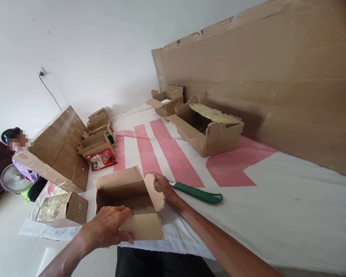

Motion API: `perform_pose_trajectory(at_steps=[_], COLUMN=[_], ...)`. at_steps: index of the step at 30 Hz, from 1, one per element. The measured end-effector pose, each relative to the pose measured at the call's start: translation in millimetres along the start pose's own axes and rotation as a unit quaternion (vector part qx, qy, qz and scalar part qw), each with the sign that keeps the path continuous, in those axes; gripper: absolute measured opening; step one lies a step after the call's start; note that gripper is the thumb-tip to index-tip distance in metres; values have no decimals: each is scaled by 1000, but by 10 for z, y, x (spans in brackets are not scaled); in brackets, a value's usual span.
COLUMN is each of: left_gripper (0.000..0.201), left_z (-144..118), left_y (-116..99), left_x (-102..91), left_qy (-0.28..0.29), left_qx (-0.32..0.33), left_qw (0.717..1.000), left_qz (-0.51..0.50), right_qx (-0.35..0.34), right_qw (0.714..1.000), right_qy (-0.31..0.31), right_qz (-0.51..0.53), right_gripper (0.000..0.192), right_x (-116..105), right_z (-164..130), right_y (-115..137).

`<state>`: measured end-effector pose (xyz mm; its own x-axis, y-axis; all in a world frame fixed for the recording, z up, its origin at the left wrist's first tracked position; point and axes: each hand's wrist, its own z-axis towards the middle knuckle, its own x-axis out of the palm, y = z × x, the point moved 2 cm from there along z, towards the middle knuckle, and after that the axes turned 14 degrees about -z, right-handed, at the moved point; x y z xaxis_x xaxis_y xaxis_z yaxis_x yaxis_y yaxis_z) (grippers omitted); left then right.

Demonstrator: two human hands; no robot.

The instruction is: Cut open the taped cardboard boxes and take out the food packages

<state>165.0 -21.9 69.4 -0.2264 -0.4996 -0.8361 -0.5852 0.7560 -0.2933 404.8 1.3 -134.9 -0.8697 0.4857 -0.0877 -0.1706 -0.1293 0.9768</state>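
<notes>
Plain white wall (109,42) stands behind our bench (294,219), which is spread with a pale cloth bearing broad red shapes. At the near edge of the bench we have the held box (119,190), a cardboard one with its top open and its mouth tipped toward us. Our left hand (109,225) is curled over the near left part of the held box, fingers laid inside and thumb stretched along the outside. Our right hand (163,188) is closed narrowly on the side flap at the right of the held box. Just right of the held box we see a green-handled tool (197,193) lying on the cloth, its metal end partly hidden by our right hand. Beyond and to the right of the held box sit a larger open box (219,142) and, farther off, a smaller open box (165,105), both before a tall cardboard panel (262,84). Beyond the held box, slightly left, a red packet (101,159) leans by a row of open boxes (95,140). Left of the held box we find a small taped carton (76,209) and a big carton stack (65,150); past these are a person (31,175) and a fan (13,180).
</notes>
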Motion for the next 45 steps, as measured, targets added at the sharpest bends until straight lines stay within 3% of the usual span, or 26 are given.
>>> perform_pose_trajectory(at_steps=[3,9,14,21,32,37,39,41,45], left_gripper=[53,55,60,64,75,72,60,45,30], left_z=[113,428,558,587,372,147,6,-127,-292], left_y=[369,1315,1650,1698,1517,1352,1304,1290,1367], left_x=[-131,-749,-966,-882,-743,-657,-538,-316,359], left_qy=[-49,-170,-200,-228,-255,-320,-363,-371,-300], left_qx=[-37,-137,-166,-177,-161,-122,-106,-99,-170], left_qw=[997,971,959,951,953,938,925,923,937], left_qz=[47,99,113,110,39,48,47,22,-54], right_qx=[20,43,44,41,50,45,47,46,40], right_qw=[1000,999,999,999,997,996,996,996,995], right_qy=[-13,-8,-6,-1,-4,-18,-22,-26,-39], right_qz=[-5,-10,-20,-26,-58,-72,-76,-77,-85], right_gripper=[43,42,38,41,39,37,37,37,38], right_x=[4,17,-17,-44,-89,-104,-105,-103,-107], right_z=[30,33,25,-12,-126,-180,-194,-206,-234], right_y=[-18,11,60,96,-96,-178,-209,-230,-245])
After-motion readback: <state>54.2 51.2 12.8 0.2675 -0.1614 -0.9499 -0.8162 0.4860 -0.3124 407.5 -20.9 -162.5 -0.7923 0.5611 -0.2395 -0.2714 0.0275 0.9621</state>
